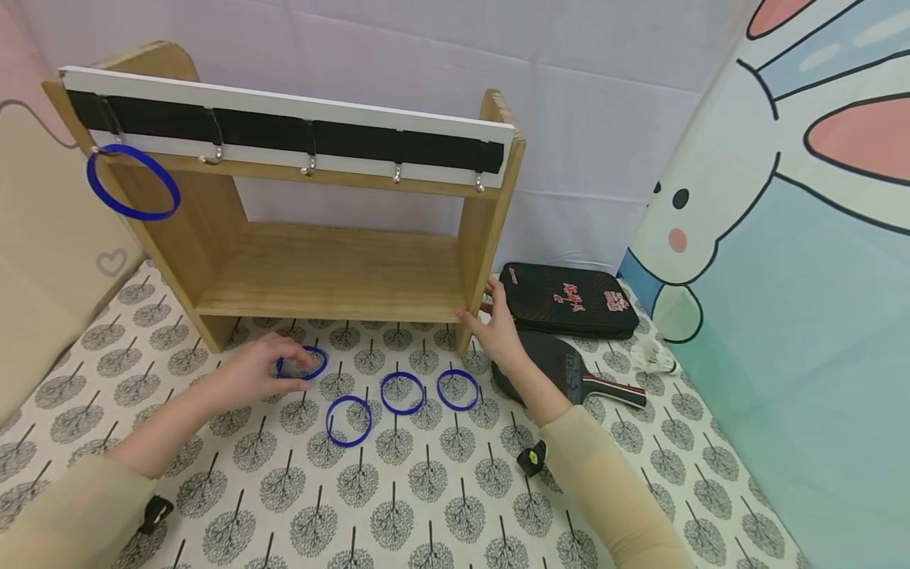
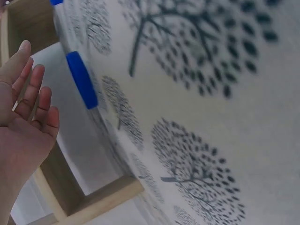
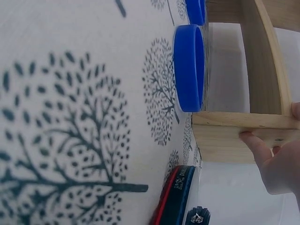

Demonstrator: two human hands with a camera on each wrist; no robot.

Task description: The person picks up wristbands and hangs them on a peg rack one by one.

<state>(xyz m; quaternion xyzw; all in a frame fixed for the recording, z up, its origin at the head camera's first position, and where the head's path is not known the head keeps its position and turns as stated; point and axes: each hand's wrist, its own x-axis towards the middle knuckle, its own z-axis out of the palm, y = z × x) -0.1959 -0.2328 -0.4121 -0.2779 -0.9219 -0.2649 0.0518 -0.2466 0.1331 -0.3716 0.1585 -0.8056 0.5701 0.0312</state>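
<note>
My left hand [image 1: 266, 367] hovers over a blue ring [image 1: 325, 365] on the cloth, fingers loosely bent. In the left wrist view a gap shows between the left hand [image 2: 26, 117] and the nearest blue ring [image 2: 82, 80]. My right hand [image 1: 498, 330] holds the right side panel of a wooden shelf [image 1: 334, 269], thumb at its front edge and fingers on the outer face. Three more blue rings lie flat in front, one of them near the right [image 1: 457, 390]. Another blue ring [image 1: 135, 213] hangs from the leftmost hook.
Several metal hooks line a white board with a black strip [image 1: 263, 129] across the shelf's top. Right of the shelf lie a black case [image 1: 569, 300], a table tennis bat [image 1: 547, 367] and a shuttlecock [image 1: 652, 357]. Tree-patterned cloth [image 1: 391, 521] covers the table.
</note>
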